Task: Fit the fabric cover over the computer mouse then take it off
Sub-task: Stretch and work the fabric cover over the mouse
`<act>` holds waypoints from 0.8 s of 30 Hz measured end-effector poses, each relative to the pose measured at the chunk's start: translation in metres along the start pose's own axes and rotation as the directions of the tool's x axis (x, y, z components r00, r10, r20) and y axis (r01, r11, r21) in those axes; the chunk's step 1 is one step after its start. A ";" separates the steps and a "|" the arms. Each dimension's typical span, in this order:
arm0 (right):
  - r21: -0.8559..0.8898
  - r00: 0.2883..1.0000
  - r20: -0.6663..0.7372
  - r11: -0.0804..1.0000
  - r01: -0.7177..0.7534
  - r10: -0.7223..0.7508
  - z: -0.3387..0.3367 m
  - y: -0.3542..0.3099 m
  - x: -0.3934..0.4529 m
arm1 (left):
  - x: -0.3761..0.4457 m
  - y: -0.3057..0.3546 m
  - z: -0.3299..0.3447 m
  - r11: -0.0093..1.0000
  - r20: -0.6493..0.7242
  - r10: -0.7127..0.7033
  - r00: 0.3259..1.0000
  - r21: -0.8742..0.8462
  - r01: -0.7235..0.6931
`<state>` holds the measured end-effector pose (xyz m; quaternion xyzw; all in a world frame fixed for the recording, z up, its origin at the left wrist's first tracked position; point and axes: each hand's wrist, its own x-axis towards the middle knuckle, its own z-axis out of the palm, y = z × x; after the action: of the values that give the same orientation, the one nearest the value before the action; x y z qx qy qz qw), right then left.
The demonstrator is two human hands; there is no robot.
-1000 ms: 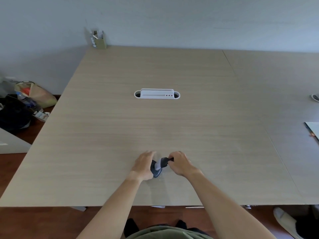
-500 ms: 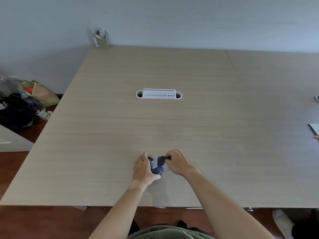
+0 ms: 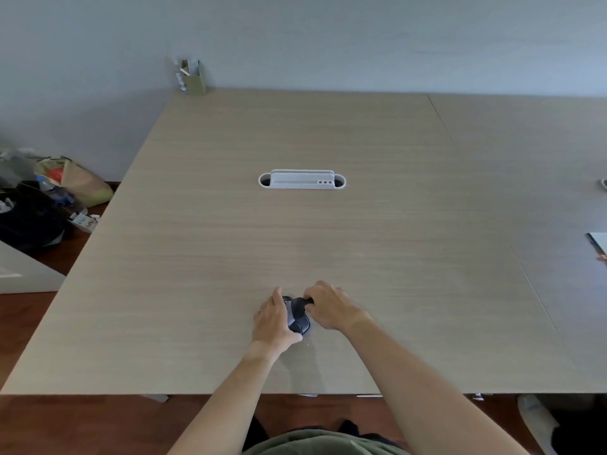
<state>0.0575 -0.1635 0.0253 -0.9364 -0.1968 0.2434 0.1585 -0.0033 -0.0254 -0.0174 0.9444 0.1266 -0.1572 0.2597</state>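
Observation:
A dark computer mouse [image 3: 299, 322] lies on the wooden table [image 3: 295, 244] near its front edge, between my two hands. My left hand [image 3: 274, 320] grips its left side, fingers wrapped along it. My right hand [image 3: 330, 308] pinches the dark fabric cover [image 3: 301, 304] at the far end of the mouse. The cover looks bunched over that far part; how much of the mouse it covers is hard to tell.
A white cable tray [image 3: 302, 181] is set into the table's middle. A green pen holder [image 3: 193, 78] stands at the far left corner by the wall. Bags [image 3: 49, 198] lie on the floor at left. Papers [image 3: 599, 243] sit at the right edge.
My left hand has slid back along the mouse's left side toward me. The light grey patch seen between my hands earlier is now hidden under dark fabric. The view shifted slightly.

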 end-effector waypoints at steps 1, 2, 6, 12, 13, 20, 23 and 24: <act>-0.056 1.000 0.007 0.998 0.012 -0.011 0.001 0.002 0.000 | 0.000 0.000 -0.001 1.000 0.003 0.009 1.000 0.018 -0.009; -0.107 1.000 0.008 0.994 0.007 -0.006 0.001 0.006 -0.001 | 0.001 0.000 -0.001 0.999 0.007 0.018 1.000 0.035 -0.019; -0.206 0.998 -0.018 0.976 -0.068 0.066 -0.009 0.019 -0.005 | 0.001 0.001 -0.002 0.998 0.019 0.026 0.999 0.056 -0.027; -0.087 0.999 -0.018 0.996 0.031 -0.033 -0.009 0.002 0.000 | 0.003 0.001 -0.003 0.999 0.028 0.025 0.999 0.040 -0.026; -0.088 0.999 -0.008 0.995 0.050 -0.050 -0.006 -0.002 0.001 | 0.004 0.001 -0.003 0.999 0.031 0.025 0.999 0.038 -0.027; -0.219 0.997 -0.031 0.973 -0.069 0.064 -0.015 0.016 -0.001 | 0.005 0.001 -0.008 0.997 0.062 0.054 0.997 0.055 -0.058; -0.074 0.998 -0.058 0.997 -0.026 0.022 -0.018 0.011 0.000 | 0.005 0.001 -0.010 0.996 0.070 0.061 0.996 0.057 -0.065; -0.030 0.999 -0.040 1.000 0.005 -0.006 -0.017 0.007 0.001 | 0.005 0.001 -0.010 0.996 0.075 0.065 0.995 0.056 -0.070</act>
<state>0.0686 -0.1723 0.0362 -0.9429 -0.1997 0.2210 0.1489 0.0045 -0.0199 -0.0103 0.9490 0.0804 -0.1862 0.2415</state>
